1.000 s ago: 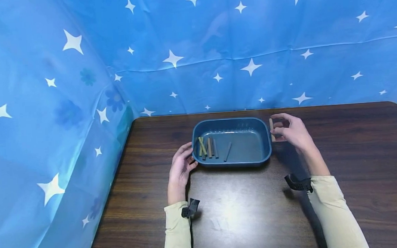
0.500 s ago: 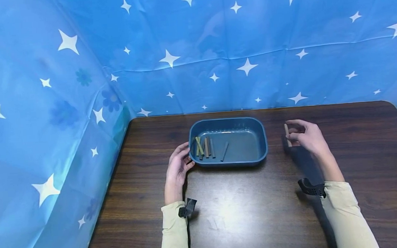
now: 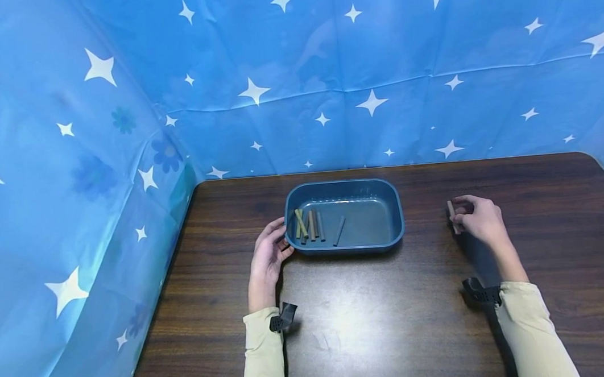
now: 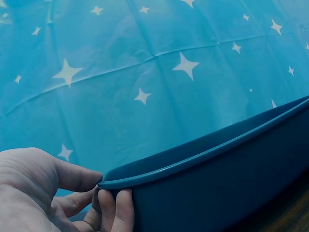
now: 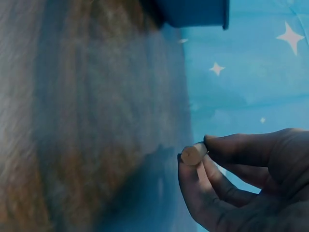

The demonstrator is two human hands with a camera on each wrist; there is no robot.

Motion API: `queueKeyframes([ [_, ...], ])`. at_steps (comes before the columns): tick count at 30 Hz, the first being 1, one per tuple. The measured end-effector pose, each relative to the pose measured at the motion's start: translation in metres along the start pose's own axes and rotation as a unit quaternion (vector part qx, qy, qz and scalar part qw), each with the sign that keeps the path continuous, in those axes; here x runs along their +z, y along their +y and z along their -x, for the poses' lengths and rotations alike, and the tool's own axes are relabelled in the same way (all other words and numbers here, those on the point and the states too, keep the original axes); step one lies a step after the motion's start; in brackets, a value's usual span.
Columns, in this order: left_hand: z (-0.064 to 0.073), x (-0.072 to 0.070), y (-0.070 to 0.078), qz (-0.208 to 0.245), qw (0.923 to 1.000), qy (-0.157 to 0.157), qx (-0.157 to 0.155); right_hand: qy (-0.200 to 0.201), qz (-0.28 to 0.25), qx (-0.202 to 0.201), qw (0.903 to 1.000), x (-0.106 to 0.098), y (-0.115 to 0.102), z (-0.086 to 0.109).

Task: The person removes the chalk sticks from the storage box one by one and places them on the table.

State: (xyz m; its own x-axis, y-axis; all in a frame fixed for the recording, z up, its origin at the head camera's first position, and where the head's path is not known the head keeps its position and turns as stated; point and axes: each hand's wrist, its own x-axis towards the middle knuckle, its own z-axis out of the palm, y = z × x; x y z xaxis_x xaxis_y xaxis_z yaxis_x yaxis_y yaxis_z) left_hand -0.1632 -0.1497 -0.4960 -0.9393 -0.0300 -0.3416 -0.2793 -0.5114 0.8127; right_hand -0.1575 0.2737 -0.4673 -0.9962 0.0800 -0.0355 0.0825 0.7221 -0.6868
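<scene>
My left hand [image 3: 267, 258] holds the left end of a blue plastic tray [image 3: 343, 248]. In the left wrist view its fingers [image 4: 124, 212] bend against the tray's outer wall, close under the rim. Inside the tray, several thin sticks [image 3: 311, 225] in yellow, brown and grey lie mostly at the left; one grey stick [image 3: 339, 231] lies apart nearer the middle. To the tray's right, my right hand [image 3: 480, 220] pinches a short pale round stick [image 3: 453, 217] between thumb and fingertips, close over the table. The right wrist view shows the stick's round tan end [image 5: 192, 155].
The dark wood-grain table [image 3: 391, 326] extends in front of the tray and on both sides. Behind and to the left hangs a blue curtain [image 3: 296, 69] with white stars. Black straps [image 3: 283, 317] sit on both wrists.
My right hand has moved from beside the tray's right end farther right and toward me, lower over the table, carrying the pale stick. My left hand stays at the tray.
</scene>
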Motion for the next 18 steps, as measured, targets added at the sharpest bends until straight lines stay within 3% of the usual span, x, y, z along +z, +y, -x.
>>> queueKeyframes([
  [9, 0.0008, 0.0009, 0.0017, -0.004, 1.0000, -0.001, -0.001, -0.009, 0.048, 0.004, 0.9988, 0.0032, 0.0111, 0.0002],
  [18, 0.0011, 0.0028, 0.0039, 0.004, 0.9999, 0.006, -0.008, -0.011, 0.085, 0.035, 0.9957, 0.0041, 0.0039, -0.0012],
])
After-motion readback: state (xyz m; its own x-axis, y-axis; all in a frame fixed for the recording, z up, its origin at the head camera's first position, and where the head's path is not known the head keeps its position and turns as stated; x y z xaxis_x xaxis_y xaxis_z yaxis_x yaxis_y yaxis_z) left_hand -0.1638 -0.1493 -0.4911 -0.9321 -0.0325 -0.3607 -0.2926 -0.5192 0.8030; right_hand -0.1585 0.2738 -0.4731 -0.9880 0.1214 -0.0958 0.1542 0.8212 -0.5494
